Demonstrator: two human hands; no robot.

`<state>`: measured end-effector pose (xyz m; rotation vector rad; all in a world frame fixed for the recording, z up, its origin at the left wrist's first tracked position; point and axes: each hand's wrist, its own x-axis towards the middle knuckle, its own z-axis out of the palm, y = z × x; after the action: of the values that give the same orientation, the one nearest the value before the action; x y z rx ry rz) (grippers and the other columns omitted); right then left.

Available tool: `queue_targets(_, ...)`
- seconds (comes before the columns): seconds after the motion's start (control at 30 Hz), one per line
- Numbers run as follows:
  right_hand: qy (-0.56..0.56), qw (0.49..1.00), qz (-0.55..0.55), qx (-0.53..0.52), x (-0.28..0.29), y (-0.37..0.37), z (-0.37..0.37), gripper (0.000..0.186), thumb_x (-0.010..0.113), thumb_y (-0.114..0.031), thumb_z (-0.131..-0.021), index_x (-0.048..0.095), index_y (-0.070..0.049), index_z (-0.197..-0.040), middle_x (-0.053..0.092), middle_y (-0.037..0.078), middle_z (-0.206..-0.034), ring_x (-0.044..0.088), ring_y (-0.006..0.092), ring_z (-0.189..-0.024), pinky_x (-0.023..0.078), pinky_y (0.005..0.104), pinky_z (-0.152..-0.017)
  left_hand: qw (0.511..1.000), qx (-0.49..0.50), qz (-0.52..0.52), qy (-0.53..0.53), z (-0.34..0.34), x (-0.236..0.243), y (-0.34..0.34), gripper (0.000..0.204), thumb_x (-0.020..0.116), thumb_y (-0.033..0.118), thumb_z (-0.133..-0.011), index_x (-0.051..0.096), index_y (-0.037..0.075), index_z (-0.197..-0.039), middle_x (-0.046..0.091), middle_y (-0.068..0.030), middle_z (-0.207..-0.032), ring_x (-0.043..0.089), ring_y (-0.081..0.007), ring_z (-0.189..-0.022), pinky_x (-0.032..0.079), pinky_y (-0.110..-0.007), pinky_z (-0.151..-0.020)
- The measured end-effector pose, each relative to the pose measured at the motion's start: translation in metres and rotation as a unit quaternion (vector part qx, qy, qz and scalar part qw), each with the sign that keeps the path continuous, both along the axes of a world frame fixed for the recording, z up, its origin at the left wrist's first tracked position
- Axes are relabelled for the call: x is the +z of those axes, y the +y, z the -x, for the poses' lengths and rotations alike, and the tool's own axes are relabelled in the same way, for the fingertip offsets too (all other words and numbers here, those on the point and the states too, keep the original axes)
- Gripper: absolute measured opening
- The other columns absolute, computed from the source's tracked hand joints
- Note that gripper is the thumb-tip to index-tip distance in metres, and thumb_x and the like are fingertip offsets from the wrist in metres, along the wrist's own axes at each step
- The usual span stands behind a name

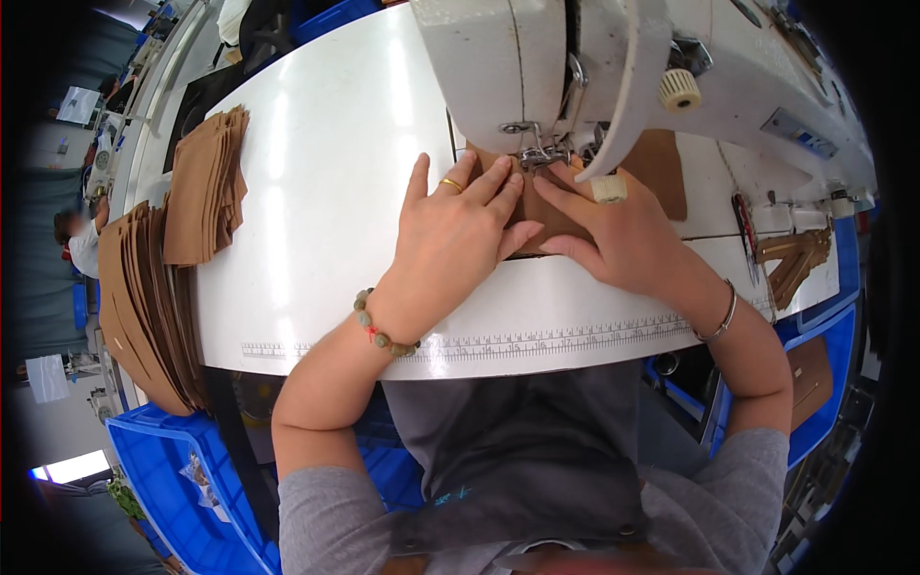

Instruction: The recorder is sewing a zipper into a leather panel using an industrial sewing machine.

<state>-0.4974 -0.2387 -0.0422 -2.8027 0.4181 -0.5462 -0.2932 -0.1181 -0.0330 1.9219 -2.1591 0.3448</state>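
Head view: hands (448,235) (632,235) spread flat on brown piece (556,220); printed ruler (489,342); blue-silver machine label (800,132).

Left hand (448,230) and right hand (628,230) lie palm-down

Brown workpiece (556,220), white sewing machine (494,77) and tabletop (335,172), blue bin (158,460)

Fabric (551,218) is laid on the desk (331,192), beneath the sewing machine (489,72), under the left hand (450,235) and right hand (632,235). 2 stacks (203,196) are placed at left, strips (800,268) at right; 1 bin (158,465) is set low on each side.
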Motion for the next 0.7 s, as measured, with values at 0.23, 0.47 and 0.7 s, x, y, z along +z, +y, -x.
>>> queue_targets(0.23, 0.019, 0.996, 0.018, 0.087, 0.004, 0.036, 0.004, 0.073, 0.08, -0.047, -0.085, 0.064, 0.005, -0.134, 0.062, 0.032, -0.137, 0.06, 0.044, -0.131, 0.044, 0.0487, -0.117, 0.998, 0.053, 0.007, -0.016, -0.008, -0.004, 0.001, 0.043, 0.07, 0.031, -0.097, 0.07, 0.008, -0.133, 0.07, -0.0056, -0.127, 0.058, -0.0284, -0.135, 0.04, -0.061, -0.115)
queue_targets(0.47, 0.046, 0.994, -0.027, 0.097, 0.014, 0.036, -0.006, 0.062, 0.078, -0.042, -0.088, 0.067, 0.002, -0.129, 0.066, 0.027, -0.134, 0.062, 0.0411, -0.13, 0.046, 0.0495, -0.114, 0.99, -0.041, -0.022, 0.131, -0.007, -0.004, 0.006, 0.044, 0.075, 0.023, -0.092, 0.071, 0.004, -0.131, 0.069, -0.0118, -0.135, 0.063, -0.0311, -0.127, 0.048, -0.044, -0.111)
queue_targets(0.7, 0.021, 0.999, -0.017, 0.02, 0.019, -0.01, 0.01, 0.054, 0.08, -0.044, -0.083, 0.072, -0.008, -0.122, 0.07, 0.014, -0.125, 0.064, 0.0347, -0.125, 0.045, 0.0496, -0.114, 0.991, -0.05, -0.029, 0.118, 0.0, 0.0, 0.009, 0.077, 0.084, 0.048, -0.077, 0.069, -0.005, -0.13, 0.066, -0.015, -0.141, 0.064, -0.0352, -0.125, 0.049, -0.044, -0.11)
